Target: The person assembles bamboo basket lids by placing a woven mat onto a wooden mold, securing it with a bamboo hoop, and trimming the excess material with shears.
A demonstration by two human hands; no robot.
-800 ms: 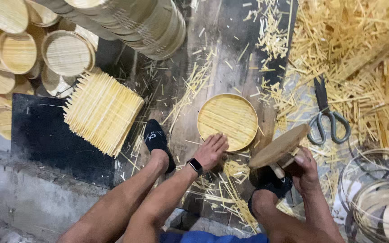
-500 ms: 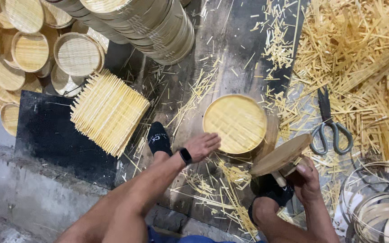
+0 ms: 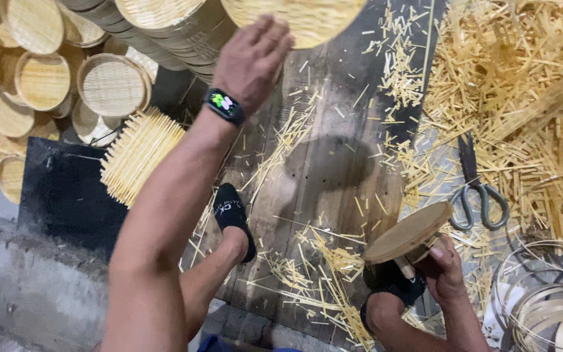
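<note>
My left hand (image 3: 252, 58), with a dark watch on its wrist, is raised to the top of the view and grips the near edge of a round woven bamboo tray (image 3: 294, 19). Most of that tray is cut off by the frame. Low at the right, my right hand (image 3: 444, 267) holds a round wooden disc tool (image 3: 408, 231) tilted beside my right foot. Between my feet lies a worn wooden board (image 3: 333, 169) strewn with bamboo slivers.
Grey-handled scissors (image 3: 480, 189) lie right of the board among a heap of bamboo splints (image 3: 522, 85). A fanned bundle of bamboo sticks (image 3: 138, 153) rests on a black mat (image 3: 60, 195). Stacked round bamboo trays (image 3: 34, 85) fill the upper left. Bamboo hoops (image 3: 542, 306) sit bottom right.
My left hand lifted the round woven tray off the board and carried it up and away toward the stacked trays. The right hand kept the wooden disc in about the same place.
</note>
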